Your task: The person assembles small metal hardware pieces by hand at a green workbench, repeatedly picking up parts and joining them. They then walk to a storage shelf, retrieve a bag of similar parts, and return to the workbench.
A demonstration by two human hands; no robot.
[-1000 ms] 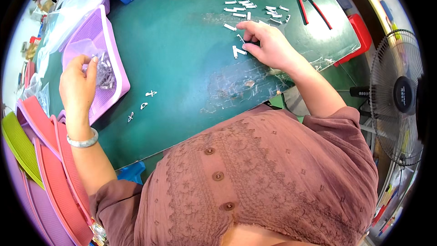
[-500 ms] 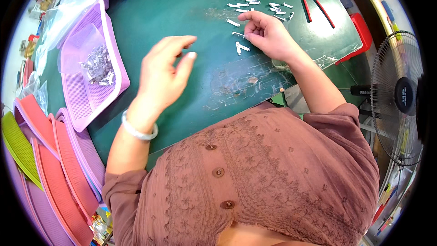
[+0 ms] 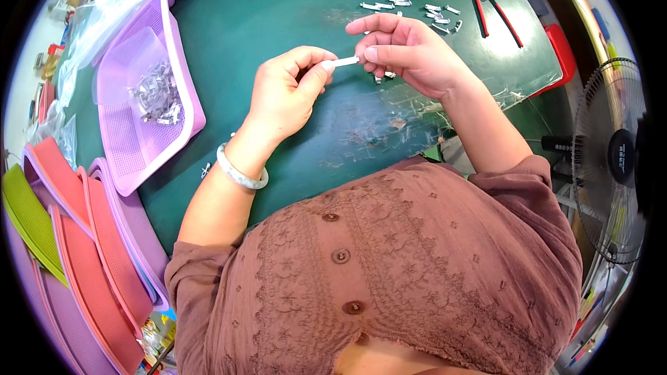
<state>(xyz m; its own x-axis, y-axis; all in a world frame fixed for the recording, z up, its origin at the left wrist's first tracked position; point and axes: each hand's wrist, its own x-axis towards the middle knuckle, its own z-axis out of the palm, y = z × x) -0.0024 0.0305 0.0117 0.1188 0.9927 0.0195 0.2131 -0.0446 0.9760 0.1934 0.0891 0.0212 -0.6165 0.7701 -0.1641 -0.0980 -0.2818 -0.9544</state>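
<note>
The left hand (image 3: 288,94) pinches a white strip (image 3: 345,62) to the right of the purple basket (image 3: 125,132); the right hand (image 3: 417,55) curls at its other end, but I cannot tell whether it grips. The step in hand looks like two-handed handling of this strip, calling next for a light, steady hold. Farther right of the basket lie loose white pieces (image 3: 385,5), some partly blocked by the right hand, and red-handled pliers (image 3: 481,12).
</note>
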